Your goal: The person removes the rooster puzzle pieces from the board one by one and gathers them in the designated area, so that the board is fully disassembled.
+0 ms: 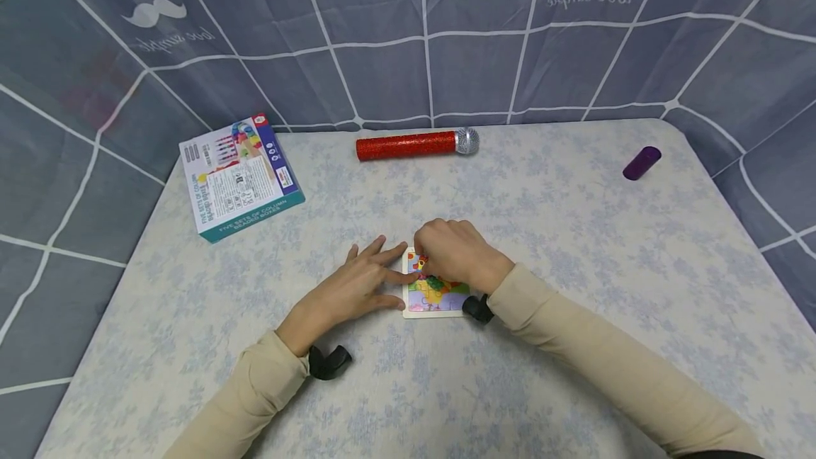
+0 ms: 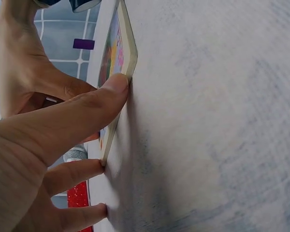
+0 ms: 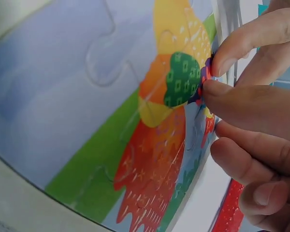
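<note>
A small jigsaw puzzle (image 1: pixel 440 303) in a pale frame lies on the table, its pieces showing a colourful rooster-like bird with a green wing (image 3: pixel 181 79). The left hand (image 1: pixel 360 282) spreads its straight fingers at the puzzle's left side. Its thumb (image 2: pixel 117 83) rests on the frame edge, another fingertip touching the picture. From the right, the right hand (image 1: pixel 459 253) reaches over the upper part with curled fingers. Its thumb (image 3: pixel 251 104) and index finger meet at a puzzle piece (image 3: pixel 209 115) near the bird's head; the fingers partly hide this piece.
A boxed toy set (image 1: pixel 239 176) lies at the back left. At the back edge is a red glittery microphone (image 1: pixel 408 146), and a purple cylinder (image 1: pixel 642 163) lies at the far right. A grey checked curtain (image 1: pixel 382 76) hangs behind the patterned tablecloth (image 1: pixel 542 218).
</note>
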Demonstrator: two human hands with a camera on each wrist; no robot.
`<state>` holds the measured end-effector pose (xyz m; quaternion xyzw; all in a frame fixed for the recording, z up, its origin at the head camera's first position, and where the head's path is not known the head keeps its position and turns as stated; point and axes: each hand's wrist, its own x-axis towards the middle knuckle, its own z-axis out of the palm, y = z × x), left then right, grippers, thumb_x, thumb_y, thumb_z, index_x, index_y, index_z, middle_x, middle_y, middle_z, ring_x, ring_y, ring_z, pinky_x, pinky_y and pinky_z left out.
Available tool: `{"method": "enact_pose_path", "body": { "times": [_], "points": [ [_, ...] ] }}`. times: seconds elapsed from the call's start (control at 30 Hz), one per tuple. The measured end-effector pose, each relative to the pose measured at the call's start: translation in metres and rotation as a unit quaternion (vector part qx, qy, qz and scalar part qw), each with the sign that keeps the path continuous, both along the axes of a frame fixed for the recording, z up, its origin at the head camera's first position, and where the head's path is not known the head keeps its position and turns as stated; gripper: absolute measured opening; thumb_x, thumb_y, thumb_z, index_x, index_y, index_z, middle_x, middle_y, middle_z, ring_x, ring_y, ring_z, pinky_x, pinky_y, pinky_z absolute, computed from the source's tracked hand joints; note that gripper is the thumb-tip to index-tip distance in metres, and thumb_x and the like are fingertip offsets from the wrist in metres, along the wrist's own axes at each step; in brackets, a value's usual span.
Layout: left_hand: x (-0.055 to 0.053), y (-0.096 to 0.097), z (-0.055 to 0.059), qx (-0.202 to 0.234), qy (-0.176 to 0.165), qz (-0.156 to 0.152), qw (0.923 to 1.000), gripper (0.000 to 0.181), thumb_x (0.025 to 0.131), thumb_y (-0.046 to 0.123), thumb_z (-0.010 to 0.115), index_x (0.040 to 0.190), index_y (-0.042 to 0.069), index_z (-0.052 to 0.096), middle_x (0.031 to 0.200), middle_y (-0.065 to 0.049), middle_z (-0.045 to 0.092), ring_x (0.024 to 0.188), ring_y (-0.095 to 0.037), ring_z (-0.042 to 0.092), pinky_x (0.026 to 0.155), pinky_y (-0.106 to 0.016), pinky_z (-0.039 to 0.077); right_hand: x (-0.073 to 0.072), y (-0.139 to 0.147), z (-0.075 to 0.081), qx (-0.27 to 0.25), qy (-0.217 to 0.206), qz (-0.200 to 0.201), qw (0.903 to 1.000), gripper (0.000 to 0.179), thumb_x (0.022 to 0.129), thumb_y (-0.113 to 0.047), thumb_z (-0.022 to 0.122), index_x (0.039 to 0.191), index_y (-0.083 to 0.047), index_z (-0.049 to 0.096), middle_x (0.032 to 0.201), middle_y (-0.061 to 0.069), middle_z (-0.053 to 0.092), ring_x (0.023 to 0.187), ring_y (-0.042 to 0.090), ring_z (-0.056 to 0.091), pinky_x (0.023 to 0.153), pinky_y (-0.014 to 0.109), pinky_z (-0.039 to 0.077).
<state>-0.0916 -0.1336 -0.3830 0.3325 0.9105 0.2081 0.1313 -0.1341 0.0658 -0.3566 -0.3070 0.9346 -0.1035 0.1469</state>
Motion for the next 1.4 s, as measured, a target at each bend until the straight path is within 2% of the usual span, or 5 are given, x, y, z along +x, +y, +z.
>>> {"method": "enact_pose_path", "body": {
  "times": [0.3,0.57,0.8,1.0,1.4],
  "points": [
    [0.000,-0.001,0.000,0.003,-0.003,-0.002,1.0000,0.049,0.083,0.033,0.077,0.130,0.023,0.067,0.155,-0.015,0.035,0.142,-0.050,0.020,0.100,-0.078,0.020,0.001,-0.006,0.002,0.027,0.030,0.001,0.9992,0.015,0.087,-0.013,0.074,0.074,-0.011,0.068,0.071,0.002,0.062,0.053,0.014,0.050,0.049,0.029,0.044],
    [0.001,-0.001,-0.001,0.006,-0.008,0.006,0.9999,0.048,0.083,0.032,0.078,0.129,0.022,0.068,0.154,-0.016,0.036,0.143,-0.049,0.019,0.102,-0.077,0.017,-0.006,-0.002,0.000,-0.004,-0.042,-0.009,0.9991,0.012,0.085,-0.014,0.077,0.094,-0.007,0.073,0.086,0.001,0.068,0.062,0.014,0.058,0.058,0.028,0.049],
    [0.000,-0.002,-0.002,0.007,-0.012,0.004,0.9999,0.048,0.084,0.032,0.077,0.129,0.022,0.067,0.155,-0.015,0.035,0.143,-0.049,0.017,0.101,-0.078,0.017,-0.011,0.001,0.000,-0.016,-0.049,0.010,0.9986,0.012,0.085,-0.014,0.077,0.094,-0.006,0.073,0.085,0.001,0.067,0.067,0.014,0.059,0.062,0.030,0.050],
    [-0.001,-0.001,-0.003,0.016,-0.021,0.005,0.9996,0.048,0.082,0.031,0.079,0.127,0.020,0.069,0.154,-0.015,0.036,0.143,-0.049,0.018,0.101,-0.078,0.015,-0.019,0.005,-0.002,-0.013,-0.111,-0.001,0.9938,0.018,0.084,-0.016,0.079,0.098,-0.010,0.069,0.088,-0.002,0.063,0.081,0.016,0.056,0.074,0.033,0.049],
    [-0.002,0.000,-0.003,0.015,-0.024,0.010,0.9995,0.044,0.081,0.030,0.079,0.124,0.020,0.071,0.153,-0.016,0.037,0.143,-0.050,0.018,0.100,-0.079,0.015,-0.024,0.009,-0.007,-0.037,-0.152,-0.007,0.9877,0.022,0.085,-0.016,0.078,0.100,-0.010,0.063,0.091,0.002,0.058,0.078,0.017,0.053,0.072,0.030,0.046]
  ]
}}
